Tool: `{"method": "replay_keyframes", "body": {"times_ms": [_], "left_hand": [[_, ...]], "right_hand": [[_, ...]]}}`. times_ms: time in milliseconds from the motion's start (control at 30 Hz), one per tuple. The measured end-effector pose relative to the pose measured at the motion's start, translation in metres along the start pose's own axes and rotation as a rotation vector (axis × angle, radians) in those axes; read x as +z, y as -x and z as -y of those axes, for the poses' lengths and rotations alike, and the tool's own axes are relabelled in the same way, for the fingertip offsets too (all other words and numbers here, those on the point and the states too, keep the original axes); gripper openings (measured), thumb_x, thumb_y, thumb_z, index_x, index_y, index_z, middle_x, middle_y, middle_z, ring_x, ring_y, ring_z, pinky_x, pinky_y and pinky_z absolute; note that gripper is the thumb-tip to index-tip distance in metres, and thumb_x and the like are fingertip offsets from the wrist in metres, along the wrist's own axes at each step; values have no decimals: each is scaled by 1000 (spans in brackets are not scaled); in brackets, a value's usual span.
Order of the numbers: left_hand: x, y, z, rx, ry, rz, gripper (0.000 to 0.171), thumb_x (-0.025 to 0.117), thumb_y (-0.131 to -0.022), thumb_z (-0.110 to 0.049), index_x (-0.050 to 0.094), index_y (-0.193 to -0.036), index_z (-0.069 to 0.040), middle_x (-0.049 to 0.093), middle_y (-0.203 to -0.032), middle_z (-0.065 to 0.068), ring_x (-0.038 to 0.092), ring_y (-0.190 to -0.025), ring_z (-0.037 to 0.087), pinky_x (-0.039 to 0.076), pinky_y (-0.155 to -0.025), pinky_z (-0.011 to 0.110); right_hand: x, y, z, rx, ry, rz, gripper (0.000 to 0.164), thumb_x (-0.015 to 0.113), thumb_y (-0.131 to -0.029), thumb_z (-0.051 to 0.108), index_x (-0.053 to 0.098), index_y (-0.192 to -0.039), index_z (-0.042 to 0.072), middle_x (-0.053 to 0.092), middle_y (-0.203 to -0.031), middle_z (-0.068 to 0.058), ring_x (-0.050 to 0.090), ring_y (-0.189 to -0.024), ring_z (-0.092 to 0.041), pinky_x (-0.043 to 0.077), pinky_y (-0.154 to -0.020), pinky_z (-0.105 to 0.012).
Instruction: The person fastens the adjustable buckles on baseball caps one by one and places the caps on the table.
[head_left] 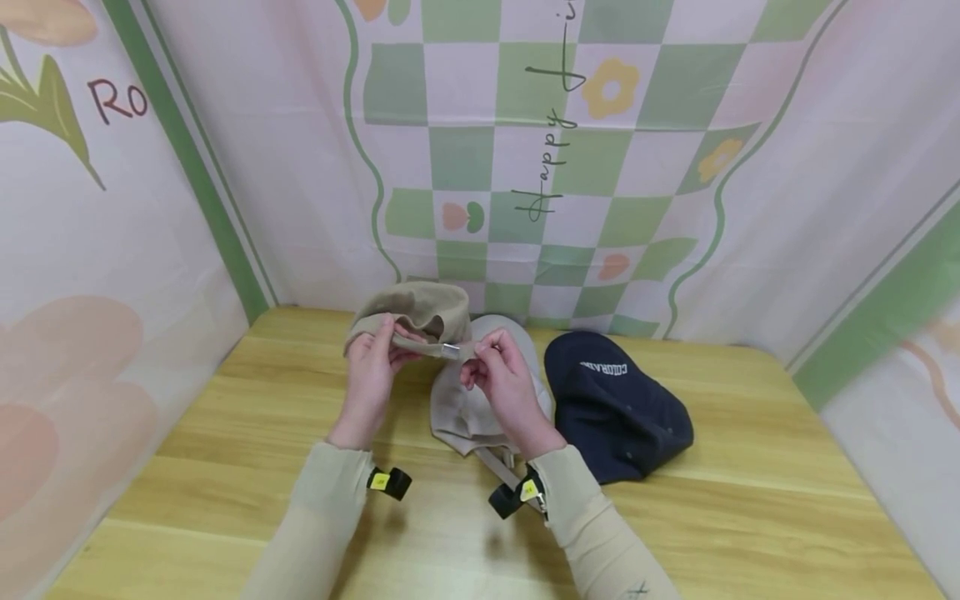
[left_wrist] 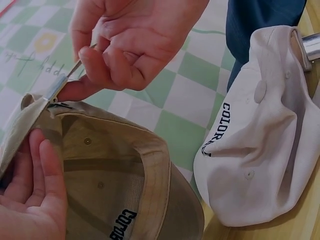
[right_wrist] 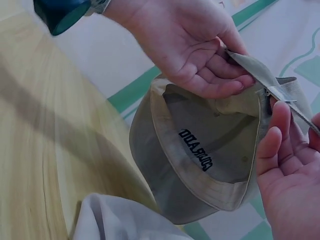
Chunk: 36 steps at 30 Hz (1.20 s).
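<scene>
The strap (head_left: 418,344) on the khaki cap (head_left: 442,297) roughly parallels the table's far edge (head_left: 300,317); the left hand (head_left: 367,375) pinches one side, the right hand (head_left: 510,379) the other, buckle (head_left: 451,351) between.

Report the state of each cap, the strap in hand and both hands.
Tan cap: held, inside showing
Tan strap: threaded through the buckle
Pale cap: on the table
Navy cap: on the table, crown creased
Left hand: holding the strap
Right hand: pinching the strap's end
</scene>
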<state>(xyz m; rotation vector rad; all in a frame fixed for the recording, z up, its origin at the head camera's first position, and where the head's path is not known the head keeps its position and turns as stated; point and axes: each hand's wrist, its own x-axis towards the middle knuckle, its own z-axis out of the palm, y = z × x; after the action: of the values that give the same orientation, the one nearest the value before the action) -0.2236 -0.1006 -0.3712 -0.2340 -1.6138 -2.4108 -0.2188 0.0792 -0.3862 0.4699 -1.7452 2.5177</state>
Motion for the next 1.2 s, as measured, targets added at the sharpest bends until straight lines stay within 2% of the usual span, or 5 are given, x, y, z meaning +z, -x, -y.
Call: {"method": "replay_keyframes", "body": {"times_ms": [267,467,700,967,1200], "left_hand": [[-1,1,1,-2,-56,64,41,38,-113,-26,59,-88,-1,74,-89,9,71,-91,24,57,-82,36],[0,2,0,3,-56,92,42,39,-113,-29,59,-89,-2,74,-88,9,71,-93,25,58,-81,32],[1,2,2,-6,-49,110,41,37,-113,-27,59,-92,0,73,-92,11,70,-95,30,58,-84,34],[3,3,2,-3,-70,137,42,37,-113,-28,60,-93,1,72,-93,10,70,-92,24,57,-86,34],[7,3,1,-21,-35,63,40,41,-112,-25,61,-96,6,68,-96,18,69,-83,19,58,-79,30]], "right_hand": [[-4,1,1,-3,117,5,9,53,-99,-4,48,-101,2,66,-88,-7,61,-72,-16,51,-69,-26],[-6,1,1,4,221,21,20,63,-94,-7,58,-114,-5,71,-98,-8,63,-79,-14,53,-73,-28],[-6,0,-2,5,265,24,15,67,-94,-5,63,-108,-10,69,-94,-7,63,-81,-13,52,-71,-24],[-6,-2,-3,-13,367,39,11,65,-98,0,69,-101,-10,70,-87,-7,63,-77,-19,54,-71,-29],[-5,0,-2,-49,374,-39,9,63,-100,2,68,-97,-5,67,-82,-10,64,-79,-30,55,-73,-32]]}}
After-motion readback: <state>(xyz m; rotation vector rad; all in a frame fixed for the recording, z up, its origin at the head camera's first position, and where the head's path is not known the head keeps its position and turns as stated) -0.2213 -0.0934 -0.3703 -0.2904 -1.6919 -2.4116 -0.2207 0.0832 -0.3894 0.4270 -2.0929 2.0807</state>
